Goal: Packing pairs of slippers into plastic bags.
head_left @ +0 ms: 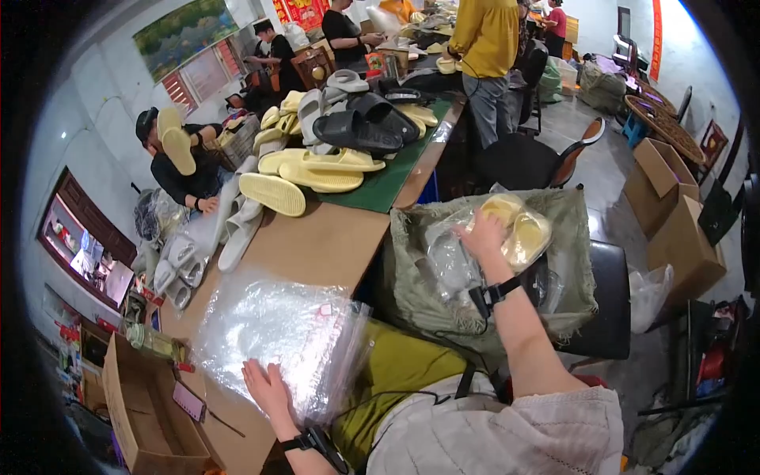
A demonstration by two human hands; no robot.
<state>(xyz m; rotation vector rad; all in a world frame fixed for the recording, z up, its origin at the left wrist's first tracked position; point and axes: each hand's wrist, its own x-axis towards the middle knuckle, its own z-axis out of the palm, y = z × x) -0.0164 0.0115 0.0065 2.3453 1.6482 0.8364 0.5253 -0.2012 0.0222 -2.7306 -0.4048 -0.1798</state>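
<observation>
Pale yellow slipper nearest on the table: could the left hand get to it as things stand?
Probably yes: the left hand lies flat on the clear bags, and bare table leads to the slipper.

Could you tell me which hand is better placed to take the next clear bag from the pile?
Left. The left hand already lies flat on the pile of clear bags on the table, while the right hand is off at the sack, on bagged yellow slippers.

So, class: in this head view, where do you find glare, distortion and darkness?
Head view: glare whitens the stack of clear plastic bags under the left hand; fisheye bends the table edge; the corners are black; the right hand on the bagged yellow slippers looks sharp.
</observation>
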